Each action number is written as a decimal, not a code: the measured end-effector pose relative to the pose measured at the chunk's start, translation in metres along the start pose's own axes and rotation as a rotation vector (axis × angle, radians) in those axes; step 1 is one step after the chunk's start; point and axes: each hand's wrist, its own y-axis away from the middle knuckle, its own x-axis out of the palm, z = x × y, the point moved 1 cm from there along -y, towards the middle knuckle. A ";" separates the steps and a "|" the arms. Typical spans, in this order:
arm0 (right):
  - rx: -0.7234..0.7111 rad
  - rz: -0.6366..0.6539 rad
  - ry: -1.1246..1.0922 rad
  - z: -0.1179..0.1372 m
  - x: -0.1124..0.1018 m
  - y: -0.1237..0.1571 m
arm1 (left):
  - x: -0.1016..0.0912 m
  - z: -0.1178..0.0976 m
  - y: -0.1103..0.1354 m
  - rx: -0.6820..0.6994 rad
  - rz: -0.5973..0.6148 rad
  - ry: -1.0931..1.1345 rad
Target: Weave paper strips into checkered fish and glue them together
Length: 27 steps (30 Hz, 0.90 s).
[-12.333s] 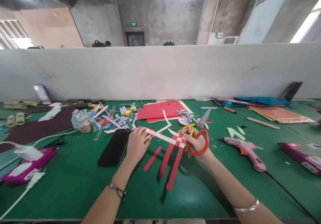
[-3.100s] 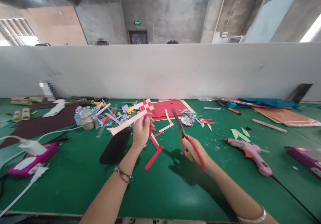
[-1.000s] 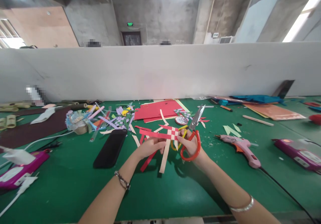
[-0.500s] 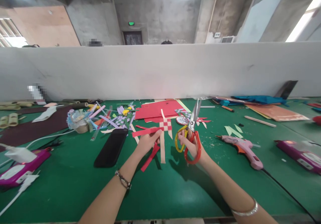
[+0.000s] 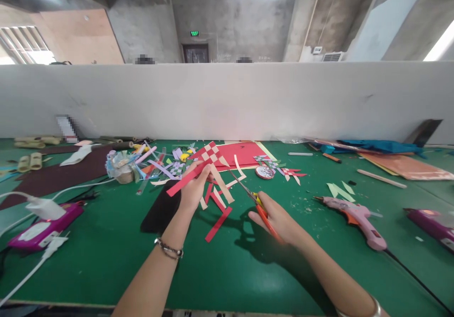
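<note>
My left hand [image 5: 192,191] is closed on a woven piece of red and cream paper strips [image 5: 209,154], lifted above the green table [image 5: 106,260], with loose strip ends hanging down. My right hand [image 5: 278,218] grips red and yellow handled scissors [image 5: 252,196]. The blades point up and left toward the hanging cream strip [image 5: 222,183]. Cut red strips [image 5: 218,222] lie on the table below the hands.
A black phone [image 5: 161,210] lies left of my left hand. A pile of coloured paper scraps [image 5: 156,163] and red paper sheets [image 5: 241,154] sit behind. A pink glue gun [image 5: 356,215] lies right, purple devices [image 5: 39,229] at both sides. A white partition [image 5: 227,99] backs the table.
My left hand has raised and turned the woven piece up and left. The scissors have swung from upright to pointing left at the strips.
</note>
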 end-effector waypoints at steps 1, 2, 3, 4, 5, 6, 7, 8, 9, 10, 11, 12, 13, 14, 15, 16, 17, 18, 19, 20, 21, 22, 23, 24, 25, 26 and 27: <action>-0.003 0.021 -0.001 0.001 -0.001 0.001 | 0.000 -0.002 0.000 0.024 0.007 -0.023; -0.005 0.043 0.006 0.003 -0.002 0.001 | 0.000 -0.003 0.001 0.043 0.016 -0.045; -0.005 0.060 0.020 0.004 -0.002 0.001 | 0.000 -0.005 0.001 0.057 0.026 -0.061; -0.001 0.073 0.041 0.004 -0.003 0.001 | 0.001 -0.006 0.002 0.065 0.038 -0.072; 0.006 0.079 0.066 0.005 -0.003 0.001 | 0.001 -0.007 0.003 0.069 0.050 -0.074; 0.014 0.084 0.089 0.005 -0.003 0.000 | 0.002 -0.008 0.004 0.072 0.060 -0.068; 0.021 0.087 0.109 0.004 -0.003 -0.001 | 0.002 -0.008 0.004 0.075 0.071 -0.058; 0.024 0.089 0.124 0.004 -0.003 -0.001 | 0.003 -0.008 0.004 0.079 0.082 -0.048; 0.023 0.090 0.132 0.003 -0.003 -0.002 | 0.003 -0.008 0.005 0.084 0.092 -0.039; 0.017 0.095 0.133 0.003 -0.003 -0.002 | 0.003 -0.008 0.005 0.088 0.099 -0.034; 0.008 0.097 0.130 0.002 -0.003 -0.003 | 0.002 -0.007 0.005 0.087 0.103 -0.035; -0.004 0.096 0.124 0.002 -0.003 -0.003 | 0.002 -0.007 0.005 0.082 0.102 -0.041; -0.015 0.093 0.116 0.001 -0.003 -0.003 | 0.002 -0.007 0.005 0.072 0.099 -0.048; -0.025 0.087 0.105 0.001 -0.003 -0.003 | 0.002 -0.006 0.005 0.060 0.094 -0.053; -0.033 0.082 0.091 0.000 -0.003 -0.003 | 0.002 -0.006 0.005 0.046 0.092 -0.056; -0.037 0.077 0.077 0.000 -0.003 -0.003 | 0.002 -0.006 0.005 0.033 0.090 -0.056; -0.037 0.074 0.065 -0.001 -0.002 -0.003 | 0.003 -0.006 0.005 0.024 0.090 -0.052; -0.034 0.075 0.056 -0.001 -0.002 -0.003 | 0.003 -0.006 0.005 0.019 0.091 -0.046; -0.030 0.077 0.050 -0.001 -0.002 -0.003 | 0.004 -0.006 0.005 0.016 0.092 -0.041; -0.028 0.078 0.047 -0.002 -0.002 -0.003 | 0.004 -0.006 0.005 0.012 0.093 -0.037; -0.028 0.079 0.047 -0.001 -0.002 -0.003 | 0.005 -0.007 0.005 0.007 0.095 -0.034; -0.028 0.080 0.046 -0.001 -0.002 -0.003 | 0.005 -0.007 0.005 0.000 0.098 -0.034; -0.027 0.080 0.044 -0.001 -0.002 -0.003 | 0.005 -0.007 0.005 -0.007 0.102 -0.034; -0.023 0.081 0.043 -0.001 -0.002 -0.003 | 0.005 -0.006 0.005 -0.013 0.104 -0.034; -0.018 0.085 0.043 0.000 -0.003 -0.003 | 0.005 -0.006 0.005 -0.018 0.106 -0.033; -0.013 0.091 0.044 0.000 -0.003 -0.003 | 0.005 -0.006 0.005 -0.022 0.107 -0.030; -0.008 0.097 0.045 0.000 -0.003 -0.003 | 0.004 -0.006 0.005 -0.024 0.107 -0.028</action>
